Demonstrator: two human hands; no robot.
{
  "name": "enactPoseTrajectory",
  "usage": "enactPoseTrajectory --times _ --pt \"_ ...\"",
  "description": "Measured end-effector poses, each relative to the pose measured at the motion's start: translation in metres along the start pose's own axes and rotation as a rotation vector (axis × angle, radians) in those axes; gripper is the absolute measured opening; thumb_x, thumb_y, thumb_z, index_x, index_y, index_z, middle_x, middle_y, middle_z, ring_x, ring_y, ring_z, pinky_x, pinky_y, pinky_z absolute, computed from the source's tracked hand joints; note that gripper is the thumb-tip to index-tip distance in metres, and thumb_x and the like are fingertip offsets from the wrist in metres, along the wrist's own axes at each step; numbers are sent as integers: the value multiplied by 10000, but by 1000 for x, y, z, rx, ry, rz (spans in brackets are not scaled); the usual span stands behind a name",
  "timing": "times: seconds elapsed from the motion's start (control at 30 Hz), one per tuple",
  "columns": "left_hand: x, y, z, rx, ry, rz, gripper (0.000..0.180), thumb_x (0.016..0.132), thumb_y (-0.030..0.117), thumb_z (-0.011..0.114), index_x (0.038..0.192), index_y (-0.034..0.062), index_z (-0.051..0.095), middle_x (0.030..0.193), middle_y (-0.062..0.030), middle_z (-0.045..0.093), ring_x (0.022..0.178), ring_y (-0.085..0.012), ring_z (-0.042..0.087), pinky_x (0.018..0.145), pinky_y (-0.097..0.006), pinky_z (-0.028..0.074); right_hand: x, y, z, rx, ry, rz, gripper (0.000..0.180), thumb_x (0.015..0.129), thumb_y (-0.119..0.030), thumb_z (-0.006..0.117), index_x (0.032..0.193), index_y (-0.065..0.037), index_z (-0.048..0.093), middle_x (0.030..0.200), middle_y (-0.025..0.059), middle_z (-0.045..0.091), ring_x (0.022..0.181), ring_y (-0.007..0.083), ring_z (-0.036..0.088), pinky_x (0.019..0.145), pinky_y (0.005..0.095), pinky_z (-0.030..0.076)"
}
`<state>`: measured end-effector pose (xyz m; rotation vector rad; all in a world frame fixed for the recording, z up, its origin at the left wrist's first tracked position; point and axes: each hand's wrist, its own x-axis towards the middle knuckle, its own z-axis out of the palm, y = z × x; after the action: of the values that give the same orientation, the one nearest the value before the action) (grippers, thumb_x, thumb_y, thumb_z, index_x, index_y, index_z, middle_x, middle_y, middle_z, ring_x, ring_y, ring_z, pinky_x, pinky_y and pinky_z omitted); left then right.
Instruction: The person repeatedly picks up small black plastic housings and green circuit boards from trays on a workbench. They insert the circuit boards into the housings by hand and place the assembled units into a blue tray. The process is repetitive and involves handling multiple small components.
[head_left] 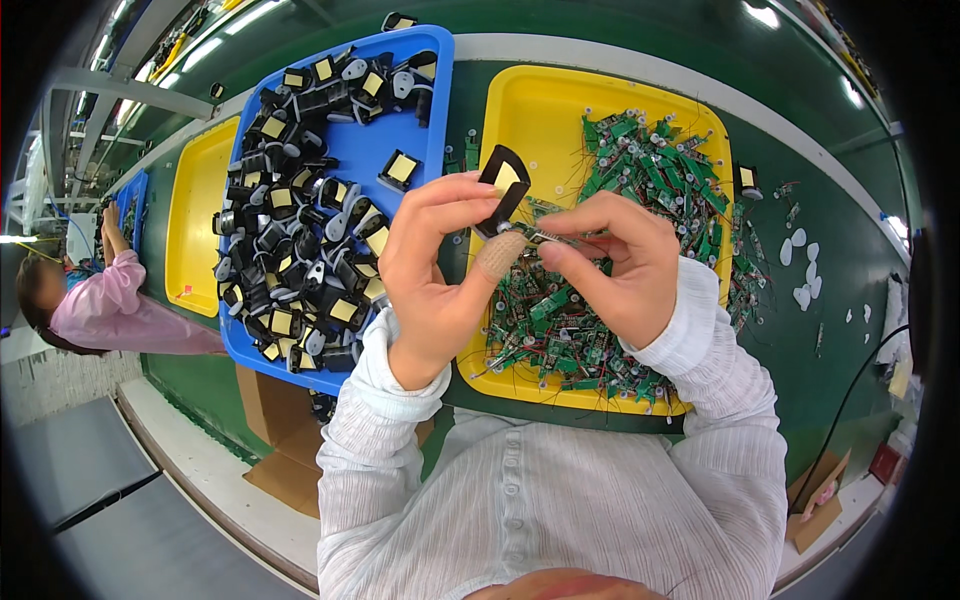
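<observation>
My left hand is closed on a black plastic housing with a pale yellow pad, held up over the yellow tray. A covering wraps the tip of my left thumb. In my right hand, thumb and fingers pinch a small green circuit board with thin wires. The board's end meets the lower part of the housing; whether it is inside cannot be made out. Below my hands, many similar green boards with wires lie heaped in the yellow tray.
To the left, a blue tray holds a pile of black housings. Another yellow tray lies beyond it. White pieces and loose boards lie on the green table at right. A co-worker in pink sits far left. A cardboard box stands below.
</observation>
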<state>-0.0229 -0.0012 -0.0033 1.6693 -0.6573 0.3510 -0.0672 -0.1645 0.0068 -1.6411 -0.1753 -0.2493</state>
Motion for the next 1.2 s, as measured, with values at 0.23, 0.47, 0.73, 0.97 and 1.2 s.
enactPoseTrajectory --times 0.23,0.47,0.73,0.97,1.2 --pt "0 -3 -1 -71 -29 -2 232 707 15 665 915 -13 566 982 -134 570 1003 -276 546 824 -340 448 0 0 3 30 -20 36 157 730 25 625 887 6 623 824 103 615 732 166 622 594 242 526" --pt "-2 -2 -5 -202 -83 -109 196 751 30 609 931 -24 554 1004 -132 525 948 -206 540 800 -288 430 1 -2 5 -35 -102 -38 207 729 39 614 932 4 598 849 114 608 751 193 620 625 263 532" --pt "0 -6 -7 -264 -185 -68 190 770 46 599 939 -24 551 1022 -130 524 975 -210 531 817 -289 421 1 -1 4 -105 -136 -92 160 739 4 621 893 1 578 798 92 588 692 169 596 561 253 483" --pt "2 -5 1 -386 -236 -83 219 809 38 574 1013 -21 520 1101 -135 496 1049 -235 509 870 -317 416 3 4 3 -60 -61 -63 127 746 -11 611 868 -1 574 763 82 574 673 161 589 551 244 468" --pt "-2 -5 2 -328 -222 -145 175 822 -7 453 995 -24 476 1052 -139 454 1028 -212 464 923 -334 341 1 5 7 -147 -82 -154 106 752 -35 607 847 -7 570 736 103 564 636 213 581 547 283 463"
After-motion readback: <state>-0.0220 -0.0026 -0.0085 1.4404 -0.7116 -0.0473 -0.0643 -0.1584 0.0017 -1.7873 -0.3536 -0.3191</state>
